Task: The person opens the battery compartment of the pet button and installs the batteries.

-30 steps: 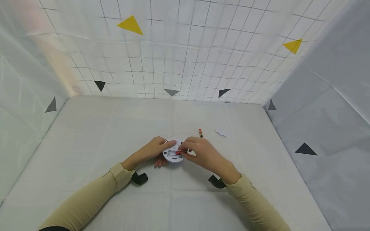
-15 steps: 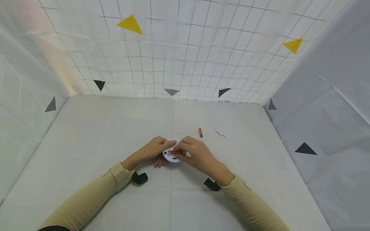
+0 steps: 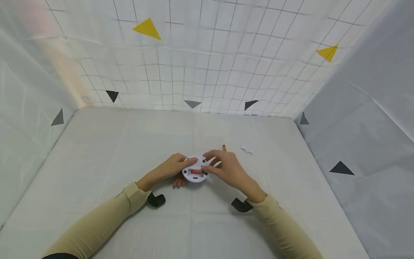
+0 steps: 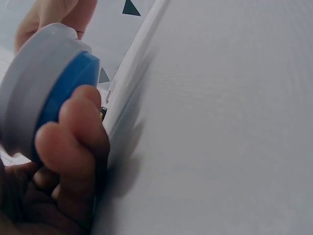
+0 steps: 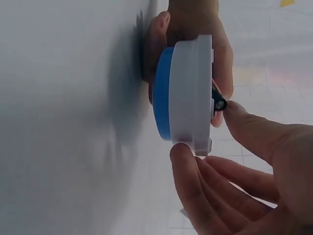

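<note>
In the head view my left hand (image 3: 176,167) grips a round white device (image 3: 195,162), thumb on top and fingers beneath. Its underside faces up, with speaker holes and a battery slot; the blue front (image 5: 162,93) shows in the right wrist view. A red battery (image 3: 195,171) lies in the slot. Seen from the right wrist, the battery's dark end (image 5: 218,104) sticks up, tilted, from the slot. The thumb of my right hand (image 3: 226,167) presses that end. One of its other fingers (image 5: 183,156) touches the device's rim.
Behind my right hand lies another battery (image 3: 224,147), partly hidden. A small white cover (image 3: 247,149) rests farther right on the white tabletop (image 3: 145,136). White sheets with grid lines (image 3: 226,72) stand behind the table. Black wrist mounts (image 3: 156,200) show by the sleeves.
My right hand brings the red battery left into the slot. Its fingers then spread and draw back to the right, leaving the thumb at the battery's end. The left hand stays still.
</note>
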{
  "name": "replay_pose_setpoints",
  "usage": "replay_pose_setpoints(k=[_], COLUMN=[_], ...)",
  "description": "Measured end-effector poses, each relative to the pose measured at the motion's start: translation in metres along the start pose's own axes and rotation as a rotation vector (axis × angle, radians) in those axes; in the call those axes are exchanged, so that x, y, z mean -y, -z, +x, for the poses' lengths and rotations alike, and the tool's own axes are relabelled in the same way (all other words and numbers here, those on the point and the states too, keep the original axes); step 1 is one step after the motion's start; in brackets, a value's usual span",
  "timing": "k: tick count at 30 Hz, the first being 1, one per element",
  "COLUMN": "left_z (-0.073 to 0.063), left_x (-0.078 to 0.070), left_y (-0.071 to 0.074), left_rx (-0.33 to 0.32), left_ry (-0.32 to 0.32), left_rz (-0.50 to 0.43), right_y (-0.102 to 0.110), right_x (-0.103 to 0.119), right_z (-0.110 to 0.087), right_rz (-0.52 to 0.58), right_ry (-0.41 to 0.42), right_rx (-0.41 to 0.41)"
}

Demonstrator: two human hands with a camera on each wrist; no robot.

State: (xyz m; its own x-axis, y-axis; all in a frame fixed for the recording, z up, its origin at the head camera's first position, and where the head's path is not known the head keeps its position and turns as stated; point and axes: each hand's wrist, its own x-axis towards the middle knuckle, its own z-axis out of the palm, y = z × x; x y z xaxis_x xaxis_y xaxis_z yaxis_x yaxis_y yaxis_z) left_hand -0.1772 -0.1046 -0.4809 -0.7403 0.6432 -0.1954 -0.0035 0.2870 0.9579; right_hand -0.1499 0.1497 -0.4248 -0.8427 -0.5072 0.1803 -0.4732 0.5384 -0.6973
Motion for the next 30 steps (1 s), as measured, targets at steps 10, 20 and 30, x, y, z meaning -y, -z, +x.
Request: replay_pose_setpoints(k=[10, 20, 30], left_z=[-0.001, -0.001, 0.000], left_x=[0.000, 0.000, 0.002], left_y=[0.000, 0.000, -0.001], left_rx=[-0.010, -0.010, -0.012], left_ry=[0.010, 0.005, -0.013], left_rz=[-0.015, -0.014, 0.010], right_y=[-0.004, -0.009, -0.015], right_x=[-0.010, -0.017, -0.024], right_z=[0.000, 0.002, 0.003], right_rz=[0.282, 0.449, 0.564], right_ry=[-0.239, -0.283, -0.318], right_rx=[0.205, 0.258, 0.278])
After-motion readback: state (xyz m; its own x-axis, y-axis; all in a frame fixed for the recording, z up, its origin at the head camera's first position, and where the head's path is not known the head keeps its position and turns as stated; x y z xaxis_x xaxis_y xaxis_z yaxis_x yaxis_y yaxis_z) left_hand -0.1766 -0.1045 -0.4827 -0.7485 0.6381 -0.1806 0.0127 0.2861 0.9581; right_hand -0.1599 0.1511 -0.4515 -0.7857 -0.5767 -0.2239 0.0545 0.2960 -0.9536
